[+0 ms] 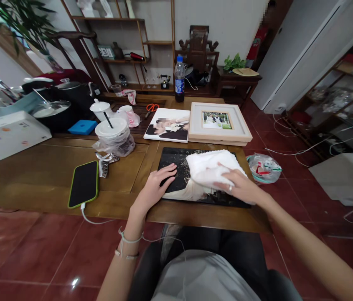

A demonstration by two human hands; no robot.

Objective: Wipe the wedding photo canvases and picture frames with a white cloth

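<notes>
A dark photo panel (pixel 176 161) lies flat on the wooden table (pixel 54 167) in front of me. My left hand (pixel 159 184) rests on the panel's left edge with its fingers stretched flat. My right hand (pixel 239 186) presses a folded white cloth (pixel 209 167) onto the panel's right half, fingers laid over the cloth. A ring shows on one finger.
A framed photo (pixel 218 122) and an unframed print (pixel 167 124) lie further back. A green-cased phone (pixel 84 184) on a cable sits left. A lidded cup in a plastic bag (pixel 113 136), a blue-labelled bottle (pixel 179 79), scissors (pixel 151 108), a white box (pixel 5 138) and a bag of rubbish (pixel 264 167) surround them.
</notes>
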